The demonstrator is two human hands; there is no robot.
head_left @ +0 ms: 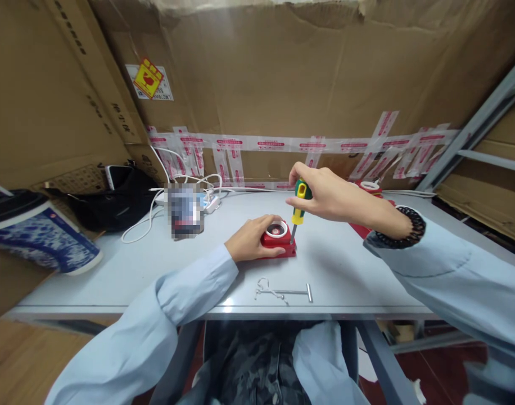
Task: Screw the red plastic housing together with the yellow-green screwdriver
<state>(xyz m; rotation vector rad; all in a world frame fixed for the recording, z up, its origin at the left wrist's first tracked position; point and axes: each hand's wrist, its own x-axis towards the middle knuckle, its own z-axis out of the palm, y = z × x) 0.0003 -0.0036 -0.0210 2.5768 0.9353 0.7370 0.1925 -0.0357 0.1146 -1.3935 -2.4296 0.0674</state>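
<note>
My left hand [257, 241] grips a red box-like part [278, 242] with a white ring [276, 229] on its top, pressed down on the table. In my right hand [325, 194] is a screwdriver [298, 211] with a yellow and green handle. It stands nearly upright, and its tip meets the right front corner of the red part. Whether a screw sits under the tip is too small to tell. In front of the part lie a metal T-shaped rod [289, 292] and some small silvery pieces.
Behind my right forearm sits another red part with a white ring [370, 185]. A pixelated object [184, 211], white cables and a power strip [211, 203] lie back left. Nearer the left edge are a black bag [118, 205] and a blue-white cup [42, 233]. Cardboard [274, 84] walls the table's back.
</note>
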